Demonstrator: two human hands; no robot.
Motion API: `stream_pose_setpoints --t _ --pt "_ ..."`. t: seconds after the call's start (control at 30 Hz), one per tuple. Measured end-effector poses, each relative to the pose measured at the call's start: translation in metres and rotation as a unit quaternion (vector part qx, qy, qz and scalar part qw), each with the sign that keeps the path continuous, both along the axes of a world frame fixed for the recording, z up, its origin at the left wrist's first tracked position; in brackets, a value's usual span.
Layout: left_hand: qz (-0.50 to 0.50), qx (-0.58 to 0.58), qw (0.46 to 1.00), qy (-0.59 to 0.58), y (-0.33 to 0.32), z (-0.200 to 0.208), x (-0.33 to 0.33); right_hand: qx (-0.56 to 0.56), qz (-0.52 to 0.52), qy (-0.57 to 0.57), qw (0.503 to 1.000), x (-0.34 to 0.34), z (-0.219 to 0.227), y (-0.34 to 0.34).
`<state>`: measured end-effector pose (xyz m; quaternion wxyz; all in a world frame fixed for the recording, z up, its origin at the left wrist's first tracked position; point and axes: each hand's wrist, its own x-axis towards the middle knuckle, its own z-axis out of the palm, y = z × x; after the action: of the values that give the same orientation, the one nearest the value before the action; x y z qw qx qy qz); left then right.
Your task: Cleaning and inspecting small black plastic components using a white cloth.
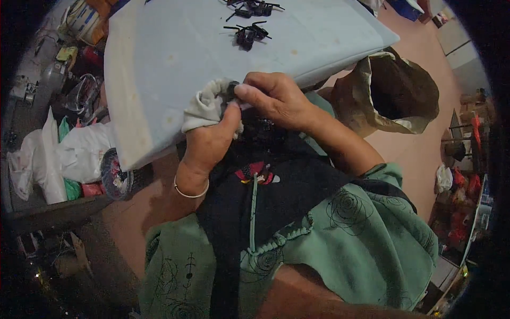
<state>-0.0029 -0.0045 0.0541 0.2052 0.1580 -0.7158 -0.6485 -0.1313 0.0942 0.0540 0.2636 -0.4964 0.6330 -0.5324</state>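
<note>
Near the front edge of the light blue tabletop [170, 58], my left hand [210, 143] is closed around a bunched pale cloth [199, 111]. Against the cloth sits a small black piece [232, 87], too small to make out in kind. My right hand [276, 101] pinches it between thumb and fingers, close beside my left fingertips. Farther up the tabletop lie two clusters of small black parts with thin rod-like ends, a nearer one [247, 37] and a farther one [254, 9] cut by the upper edge.
A big open brown sack [361, 93] stands on the floor right of the table. On the left are white plastic bags [85, 146], a round dark mesh basket [117, 173] and cluttered shelving. Red bags [461, 215] and other goods line the far right.
</note>
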Motion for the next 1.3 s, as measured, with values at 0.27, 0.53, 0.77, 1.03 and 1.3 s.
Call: stream_pose_setpoints --t 0.27,0.53,0.77,1.03,1.3 --pt "0.093 -0.314 0.936 0.131 -0.005 -0.024 -0.013 -0.010 -0.012 0.070 0.997 0.009 -0.009 -0.002" --pt "0.120 -0.411 0.899 0.094 -0.002 -0.036 -0.014 0.010 -0.025 -0.107 0.994 0.011 -0.036 -0.019" --pt "0.077 0.032 0.995 0.054 -0.015 -0.017 -0.005 -0.028 -0.032 0.046 0.998 -0.008 -0.017 -0.002" --pt "0.070 -0.175 0.981 0.036 -0.012 -0.014 -0.001 -0.047 0.060 0.068 0.995 -0.011 -0.015 0.007" --pt "-0.059 0.029 0.995 0.075 -0.002 -0.002 -0.002 -0.002 0.016 -0.092 0.996 0.004 -0.001 -0.003"
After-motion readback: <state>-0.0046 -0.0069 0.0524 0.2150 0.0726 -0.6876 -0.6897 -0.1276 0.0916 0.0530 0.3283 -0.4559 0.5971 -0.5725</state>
